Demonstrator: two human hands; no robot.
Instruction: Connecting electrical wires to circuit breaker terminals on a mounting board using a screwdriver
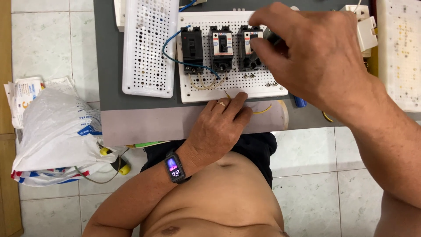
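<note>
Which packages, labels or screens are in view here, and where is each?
Plastic bag: floor at left, white with blue and red print.
Papers: behind the bag, white, printed.
Breaker labels: on the middle and right breakers, white with red and blue.
Watch screen: left wrist, dark, lit.

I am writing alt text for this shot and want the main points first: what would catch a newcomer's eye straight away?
First, the white perforated plastic board at top centre, carrying three black box-shaped circuit breakers in a row, with a blue wire looping off the leftmost. The right hand reaches over the rightmost breaker with a dark tool in its fingers, while the left hand, wearing a gold ring and a black wristwatch, rests at the board's near edge.
</note>
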